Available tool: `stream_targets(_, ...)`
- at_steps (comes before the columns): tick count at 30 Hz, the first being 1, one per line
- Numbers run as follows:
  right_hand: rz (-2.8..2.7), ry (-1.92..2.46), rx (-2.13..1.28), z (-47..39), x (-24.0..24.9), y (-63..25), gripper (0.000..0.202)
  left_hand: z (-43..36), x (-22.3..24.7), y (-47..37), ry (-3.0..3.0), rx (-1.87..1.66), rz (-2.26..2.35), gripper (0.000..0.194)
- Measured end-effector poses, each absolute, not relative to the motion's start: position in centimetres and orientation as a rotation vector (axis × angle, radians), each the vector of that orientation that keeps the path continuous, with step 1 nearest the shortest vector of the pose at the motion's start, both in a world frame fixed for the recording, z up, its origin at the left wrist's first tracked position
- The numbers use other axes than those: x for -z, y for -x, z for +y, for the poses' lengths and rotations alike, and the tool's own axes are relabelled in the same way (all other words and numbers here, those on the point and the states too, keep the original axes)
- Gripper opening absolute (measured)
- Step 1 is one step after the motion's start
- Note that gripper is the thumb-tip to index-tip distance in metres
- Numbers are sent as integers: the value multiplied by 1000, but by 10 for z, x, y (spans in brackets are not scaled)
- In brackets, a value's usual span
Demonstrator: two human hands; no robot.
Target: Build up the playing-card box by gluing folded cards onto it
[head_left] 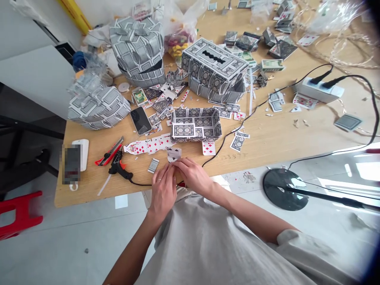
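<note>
At the table's near edge, my left hand [164, 186] and my right hand [194, 174] meet with fingers pressed together on a playing card [174, 153]. The card stands up bent beyond my fingertips; its lower part is hidden. Just past it sits an open box [196, 136] covered in patterned playing cards. A strip of red-suited cards [151, 145] runs to the left of the box, and a single red card [209, 148] pokes out at its front. One small card [153, 165] lies face down beside my left hand.
A glue gun [118, 166] and a red cutter [109, 152] lie left. Its black cable crosses the table to a power strip [322, 90]. A phone [140, 120], card-covered boxes [215, 63], a woven round box [97, 107] and scattered cards occupy the back.
</note>
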State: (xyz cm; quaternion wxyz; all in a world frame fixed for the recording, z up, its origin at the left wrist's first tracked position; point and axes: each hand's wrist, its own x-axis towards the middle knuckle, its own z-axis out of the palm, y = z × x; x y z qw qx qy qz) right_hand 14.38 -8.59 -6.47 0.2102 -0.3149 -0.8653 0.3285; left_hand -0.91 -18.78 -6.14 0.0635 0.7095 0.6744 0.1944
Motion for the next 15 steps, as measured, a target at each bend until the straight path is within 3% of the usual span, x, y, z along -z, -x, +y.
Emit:
stream_targets(3,-2475,864,-863,-85,65,-141,36,-187,63,8,-2136,-597,2014,48)
stream_targets(7,-2519,886,-845,-83,68,-142,47,-189,56,28,-2033,-798,2019,33)
stream_targets(10,-2518,906,-850,-83,73,-142,46,-197,43,71,-1725,-927,2476,22)
stream_targets(12,-2483,901,-860,-84,76,-142,41,-202,35,105,-1314,-772,2880,31)
stream_targets(15,-2401,888,-861,-85,79,-142,31,-202,27,147,-868,-468,3039,42)
